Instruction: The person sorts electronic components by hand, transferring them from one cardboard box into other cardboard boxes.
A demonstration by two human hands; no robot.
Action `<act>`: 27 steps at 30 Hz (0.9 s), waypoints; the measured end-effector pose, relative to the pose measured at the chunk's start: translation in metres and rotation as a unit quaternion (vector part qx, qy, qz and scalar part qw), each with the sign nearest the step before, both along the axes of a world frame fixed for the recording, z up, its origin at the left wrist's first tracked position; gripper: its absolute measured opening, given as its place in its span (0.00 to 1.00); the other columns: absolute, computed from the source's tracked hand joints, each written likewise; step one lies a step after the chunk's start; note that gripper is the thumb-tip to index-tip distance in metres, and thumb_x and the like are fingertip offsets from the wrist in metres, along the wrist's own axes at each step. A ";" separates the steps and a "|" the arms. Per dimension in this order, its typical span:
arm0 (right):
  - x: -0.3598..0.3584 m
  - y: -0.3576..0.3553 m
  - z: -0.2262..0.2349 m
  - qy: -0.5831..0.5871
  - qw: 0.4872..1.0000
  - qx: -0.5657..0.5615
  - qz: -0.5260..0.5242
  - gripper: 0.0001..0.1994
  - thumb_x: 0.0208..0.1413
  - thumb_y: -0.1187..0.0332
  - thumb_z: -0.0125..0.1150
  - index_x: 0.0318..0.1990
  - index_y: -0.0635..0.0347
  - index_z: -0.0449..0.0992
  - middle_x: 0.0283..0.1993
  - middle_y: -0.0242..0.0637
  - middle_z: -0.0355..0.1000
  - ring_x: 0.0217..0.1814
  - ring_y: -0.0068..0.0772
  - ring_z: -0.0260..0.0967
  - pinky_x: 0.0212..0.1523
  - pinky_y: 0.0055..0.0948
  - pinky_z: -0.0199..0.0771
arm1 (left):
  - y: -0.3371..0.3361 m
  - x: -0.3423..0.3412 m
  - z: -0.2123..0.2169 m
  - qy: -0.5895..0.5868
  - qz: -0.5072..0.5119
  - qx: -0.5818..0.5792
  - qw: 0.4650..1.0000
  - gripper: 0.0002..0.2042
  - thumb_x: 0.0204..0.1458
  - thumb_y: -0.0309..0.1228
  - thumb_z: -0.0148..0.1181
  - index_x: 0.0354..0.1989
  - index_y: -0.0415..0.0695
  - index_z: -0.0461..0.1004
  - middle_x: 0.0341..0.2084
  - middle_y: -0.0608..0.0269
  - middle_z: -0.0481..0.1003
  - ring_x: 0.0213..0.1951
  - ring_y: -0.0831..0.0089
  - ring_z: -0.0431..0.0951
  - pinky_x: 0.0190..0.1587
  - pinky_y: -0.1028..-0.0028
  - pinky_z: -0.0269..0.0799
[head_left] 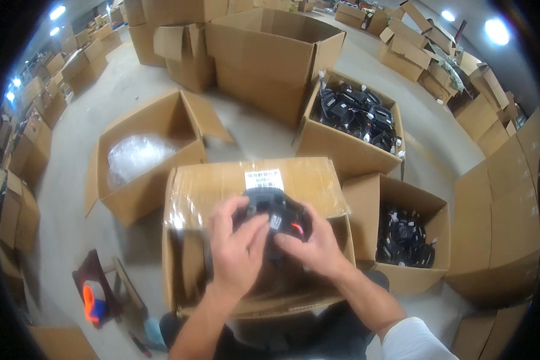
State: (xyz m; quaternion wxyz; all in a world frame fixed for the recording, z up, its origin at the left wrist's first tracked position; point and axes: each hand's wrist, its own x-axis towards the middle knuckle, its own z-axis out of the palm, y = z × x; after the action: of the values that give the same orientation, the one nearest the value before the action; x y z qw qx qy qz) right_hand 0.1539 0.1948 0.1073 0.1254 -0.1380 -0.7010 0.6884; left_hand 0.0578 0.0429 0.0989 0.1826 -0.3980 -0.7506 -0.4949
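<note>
Grey floor (132,243) spreads under a room stacked with cardboard, with ceiling lamps (497,32) shining at the far left and far right. From the head view, one black part (264,195) is held up over the central carton (207,186), its curved edge toward the far side. Its long axis seems to run left to right, though the fingers cover both ends, so this is not certain. One white plug (275,222) sits on its upward face, with red wire (297,228) right of it. The left hand (237,249) is narrow, curled round the left end, fingertips just beside the plug; the right hand (315,243) grips the right end, thumb on the near side. Both hands and forearms block much of the central carton's near, open half; one white label (264,179) shows on its far cardboard. Two cartons to the right, a farther one (330,147) and a nearer one (361,210), hold black pieces too jumbled to count. One open left carton (141,204) contains clear plastic (139,157); one big carton (255,66) stands beyond. Near left, one orange-and-blue tool (93,303) rests on something dark red (90,267).
</note>
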 end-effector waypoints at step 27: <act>0.002 -0.004 0.000 -0.004 0.996 0.088 -0.015 0.34 0.50 0.67 0.73 0.63 0.70 0.65 0.50 0.45 0.76 0.51 0.28 0.73 0.55 0.30 0.76 | -0.001 -0.001 -0.002 -0.017 -0.034 -0.018 0.999 0.09 0.48 0.19 0.70 0.39 0.42 0.84 0.51 0.50 0.68 0.53 0.55 0.72 0.56 0.63 0.70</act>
State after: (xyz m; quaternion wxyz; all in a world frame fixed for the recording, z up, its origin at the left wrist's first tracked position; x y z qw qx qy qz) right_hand 0.1563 0.1910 0.1075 0.1448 -0.1395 -0.7571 0.6216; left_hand 0.0566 0.0416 0.0964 0.1456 -0.4183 -0.7484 -0.4936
